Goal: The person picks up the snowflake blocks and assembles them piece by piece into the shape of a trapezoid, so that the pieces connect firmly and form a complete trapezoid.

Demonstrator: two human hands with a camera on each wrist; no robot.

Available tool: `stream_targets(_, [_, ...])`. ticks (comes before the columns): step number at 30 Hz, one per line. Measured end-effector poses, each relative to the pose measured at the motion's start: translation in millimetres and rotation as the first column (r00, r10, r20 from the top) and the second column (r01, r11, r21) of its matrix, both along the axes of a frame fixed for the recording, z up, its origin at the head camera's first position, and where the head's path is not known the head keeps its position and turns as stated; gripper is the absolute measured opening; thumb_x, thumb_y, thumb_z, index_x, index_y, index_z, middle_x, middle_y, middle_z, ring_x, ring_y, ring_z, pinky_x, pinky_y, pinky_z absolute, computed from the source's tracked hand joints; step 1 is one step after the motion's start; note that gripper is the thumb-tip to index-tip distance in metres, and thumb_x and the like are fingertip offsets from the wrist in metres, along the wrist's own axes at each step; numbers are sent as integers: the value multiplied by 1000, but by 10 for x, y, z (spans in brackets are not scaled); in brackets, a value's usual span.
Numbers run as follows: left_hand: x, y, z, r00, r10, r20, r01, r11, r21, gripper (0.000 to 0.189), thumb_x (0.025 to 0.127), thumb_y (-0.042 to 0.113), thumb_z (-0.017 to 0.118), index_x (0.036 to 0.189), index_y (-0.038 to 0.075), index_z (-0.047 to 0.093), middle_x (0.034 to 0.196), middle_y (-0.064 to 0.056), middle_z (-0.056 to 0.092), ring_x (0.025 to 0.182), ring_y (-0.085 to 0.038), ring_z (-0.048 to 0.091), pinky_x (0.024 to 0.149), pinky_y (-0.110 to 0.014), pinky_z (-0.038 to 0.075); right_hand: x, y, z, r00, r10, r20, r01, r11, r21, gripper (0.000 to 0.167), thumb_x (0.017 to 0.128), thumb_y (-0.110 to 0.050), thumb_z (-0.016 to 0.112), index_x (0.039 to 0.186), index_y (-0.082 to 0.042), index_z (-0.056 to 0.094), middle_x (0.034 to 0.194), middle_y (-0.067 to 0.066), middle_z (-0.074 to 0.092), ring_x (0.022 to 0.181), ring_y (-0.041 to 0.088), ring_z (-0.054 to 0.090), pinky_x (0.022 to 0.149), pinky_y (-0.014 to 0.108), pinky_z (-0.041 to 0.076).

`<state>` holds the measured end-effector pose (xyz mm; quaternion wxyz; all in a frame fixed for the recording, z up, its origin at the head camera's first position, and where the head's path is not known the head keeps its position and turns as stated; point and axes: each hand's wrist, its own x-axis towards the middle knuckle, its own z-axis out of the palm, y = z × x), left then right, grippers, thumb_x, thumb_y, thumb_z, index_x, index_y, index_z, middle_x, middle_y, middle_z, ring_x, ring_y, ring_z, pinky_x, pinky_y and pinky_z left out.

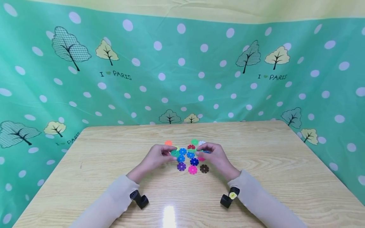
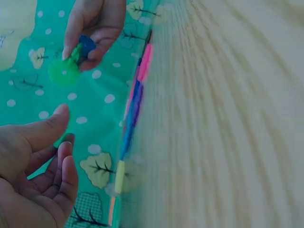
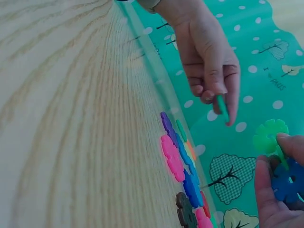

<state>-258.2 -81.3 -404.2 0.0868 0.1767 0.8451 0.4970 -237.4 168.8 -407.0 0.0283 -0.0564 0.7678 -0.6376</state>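
Note:
Fingers and thumb of my left hand [image 1: 156,156] pinch a green notched plastic disc [image 1: 175,153], seen edge-on in the right wrist view as a thin green disc [image 3: 222,107]. Across from it, my right hand [image 1: 216,157] grips joined notched discs. In the right wrist view these are a light green disc [image 3: 270,135] and a blue disc [image 3: 289,184], with another light green one edge-on between them. The two hands are apart, just above the table. Below and between them lie a purple disc [image 1: 181,167], a pink disc [image 1: 192,170] and a dark blue disc [image 1: 194,161].
More loose discs lie around the hands: a brown disc [image 1: 204,168], a red disc [image 1: 191,147], an orange disc [image 1: 168,143], a white disc [image 1: 201,143] and several blue ones. The wooden table [image 1: 114,148] ends at a green dotted cloth [image 1: 182,76] behind.

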Motion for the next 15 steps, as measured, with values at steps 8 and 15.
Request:
stream_targets(8, [73, 179, 122, 998, 32, -54, -28, 997, 74, 40, 79, 13, 76, 116, 3, 66, 78, -2, 65, 70, -14, 57, 60, -22, 49, 6, 9, -4, 1000, 13, -7, -13, 1000, -2, 20, 80, -11, 73, 96, 0, 67, 97, 7, 65, 88, 17, 59, 74, 24, 50])
stream_targets(15, [82, 247, 138, 997, 53, -49, -48, 994, 101, 39, 79, 14, 76, 115, 3, 66, 76, -2, 63, 67, -14, 55, 57, -22, 47, 6, 20, 37, 1000, 24, -9, -24, 1000, 7, 22, 80, -12, 73, 97, 1, 67, 98, 7, 64, 91, 18, 58, 76, 25, 50])
